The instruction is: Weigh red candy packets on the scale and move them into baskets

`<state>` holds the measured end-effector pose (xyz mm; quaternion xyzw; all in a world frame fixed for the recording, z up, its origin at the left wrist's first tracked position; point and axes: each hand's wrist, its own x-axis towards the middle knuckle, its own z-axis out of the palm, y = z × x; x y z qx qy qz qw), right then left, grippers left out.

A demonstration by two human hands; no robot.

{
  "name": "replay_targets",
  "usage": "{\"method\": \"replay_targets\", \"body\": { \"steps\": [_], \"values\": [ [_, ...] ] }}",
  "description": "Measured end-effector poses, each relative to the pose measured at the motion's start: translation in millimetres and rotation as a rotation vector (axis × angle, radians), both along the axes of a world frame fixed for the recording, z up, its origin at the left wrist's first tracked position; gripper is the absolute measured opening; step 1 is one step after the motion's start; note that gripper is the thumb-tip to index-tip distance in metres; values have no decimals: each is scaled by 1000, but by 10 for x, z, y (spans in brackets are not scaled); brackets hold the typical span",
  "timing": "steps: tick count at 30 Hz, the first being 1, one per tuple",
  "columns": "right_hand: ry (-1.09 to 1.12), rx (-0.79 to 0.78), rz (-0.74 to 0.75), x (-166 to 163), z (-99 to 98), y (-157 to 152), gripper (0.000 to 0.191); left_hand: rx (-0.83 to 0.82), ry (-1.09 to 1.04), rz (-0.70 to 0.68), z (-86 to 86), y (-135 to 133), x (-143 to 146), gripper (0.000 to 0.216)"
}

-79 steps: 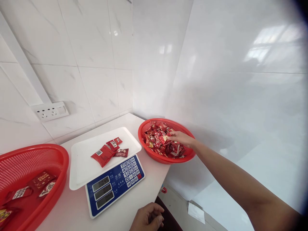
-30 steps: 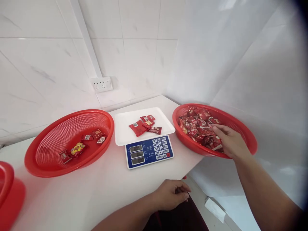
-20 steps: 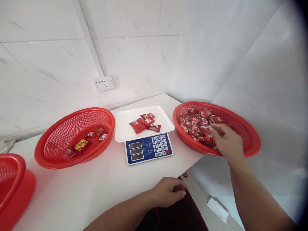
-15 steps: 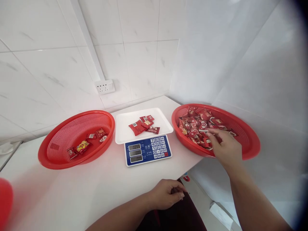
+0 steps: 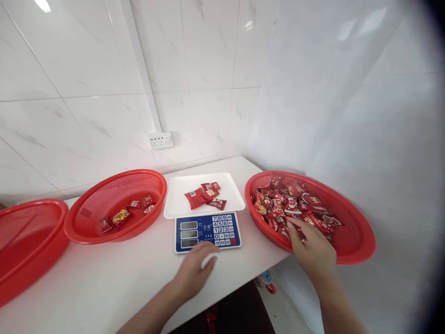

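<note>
My right hand [image 5: 313,253] reaches into the right red basket [image 5: 361,248], over a heap of small red snack packets [image 5: 285,204]. Its thumb and index finger are pinched close together at the packets; whatever lies between them is hidden. My left hand [image 5: 194,269] hovers at the front edge of the digital scale [image 5: 208,232], thumb and fingers apart, with nothing in it. Several red packets [image 5: 205,195] lie on the scale's white tray [image 5: 175,204]. A blue keypad and small displays face me.
Left of the scale stands a red perforated basket [image 5: 83,208] with several packets, one with a yellow patch. Another red basket [image 5: 31,250] is at the far left. A wall socket [image 5: 160,140] sits above the white table [image 5: 139,278], whose edge runs beneath the right basket.
My left hand has moved from the table's edge left and forward to the scale, its fingers opening. My right hand stays among the packets, slightly shifted. The view has tilted up and turned left.
</note>
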<state>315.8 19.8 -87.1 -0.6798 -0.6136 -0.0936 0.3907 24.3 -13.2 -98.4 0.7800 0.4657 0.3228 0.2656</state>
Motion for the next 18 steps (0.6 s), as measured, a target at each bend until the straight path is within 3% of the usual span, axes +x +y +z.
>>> {"method": "replay_targets", "body": {
  "steps": [4,7,11,14,18],
  "values": [
    [-20,-31,25,19,-10,-11,34,417,244,340,153,201,-520,25],
    [-31,-41,41,28,-13,-12,36,515,460,559,270,273,-873,29],
    [-35,-48,70,51,-27,-6,38,413,707,712,391,303,-1223,43],
    [-37,-61,77,66,-37,0,38,211,819,699,467,280,-1372,49],
    [-31,-54,61,64,-44,2,37,-78,810,693,572,104,-1551,50]
  ]
}}
